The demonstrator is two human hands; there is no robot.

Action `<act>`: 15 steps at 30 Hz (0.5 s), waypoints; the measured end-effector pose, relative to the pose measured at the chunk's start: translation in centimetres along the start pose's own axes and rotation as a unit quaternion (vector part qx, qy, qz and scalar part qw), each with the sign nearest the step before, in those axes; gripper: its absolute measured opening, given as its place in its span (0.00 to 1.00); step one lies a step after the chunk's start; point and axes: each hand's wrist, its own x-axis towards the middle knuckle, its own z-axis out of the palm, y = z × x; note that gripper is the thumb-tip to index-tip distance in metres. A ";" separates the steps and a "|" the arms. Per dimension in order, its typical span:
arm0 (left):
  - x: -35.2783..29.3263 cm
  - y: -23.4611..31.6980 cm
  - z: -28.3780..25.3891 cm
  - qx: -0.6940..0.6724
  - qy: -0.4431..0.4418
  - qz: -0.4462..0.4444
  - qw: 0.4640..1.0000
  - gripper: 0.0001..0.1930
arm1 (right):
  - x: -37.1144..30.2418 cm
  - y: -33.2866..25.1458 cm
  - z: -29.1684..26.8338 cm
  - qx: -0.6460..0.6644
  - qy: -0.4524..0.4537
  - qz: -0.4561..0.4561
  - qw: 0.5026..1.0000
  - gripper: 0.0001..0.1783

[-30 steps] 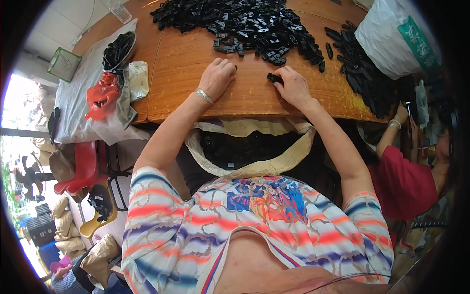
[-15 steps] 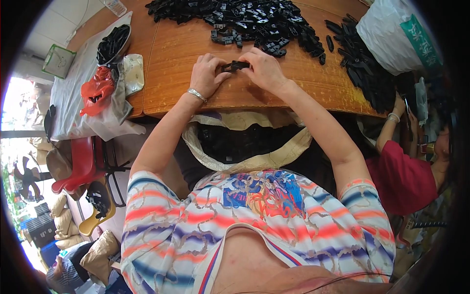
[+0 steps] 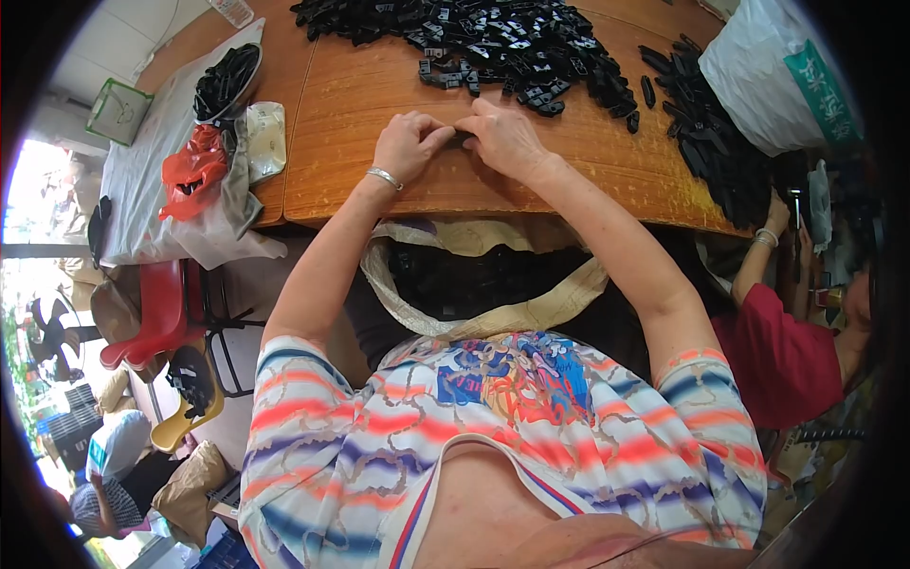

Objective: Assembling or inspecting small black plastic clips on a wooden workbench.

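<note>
Drawn together, left hand point(image 3: 408, 148) and right hand point(image 3: 505, 140) meet over scuffed wood point(image 3: 351, 109); grasp unclear.

Hands point(image 3: 406, 150) point(image 3: 507, 140) together over table point(image 3: 346, 142), grip unclear

At two o'clock stands a white plastic bag point(image 3: 749, 85) with a green band. At eleven o'clock there is a clear bottle point(image 3: 232, 11). At ten o'clock, a red plastic bag point(image 3: 192, 178) lies near a pale pouch point(image 3: 266, 142). At nine o'clock is a red chair point(image 3: 161, 308); at eight, a yellow chair point(image 3: 172, 435) and a brown paper sack point(image 3: 194, 484).
</note>
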 end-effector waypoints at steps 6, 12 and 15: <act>0.7 2.3 0.4 0.071 -0.015 -0.026 0.997 0.14 | -2.2 0.6 0.7 0.007 0.076 -0.015 0.997 0.16; 1.6 0.8 -0.9 -0.088 0.000 -0.019 0.996 0.12 | -9.1 -4.0 -0.3 0.089 0.008 -0.006 0.996 0.15; 4.4 1.2 -0.3 0.042 0.098 0.030 0.994 0.15 | -13.9 -6.1 -0.6 0.126 -0.031 -0.026 0.991 0.16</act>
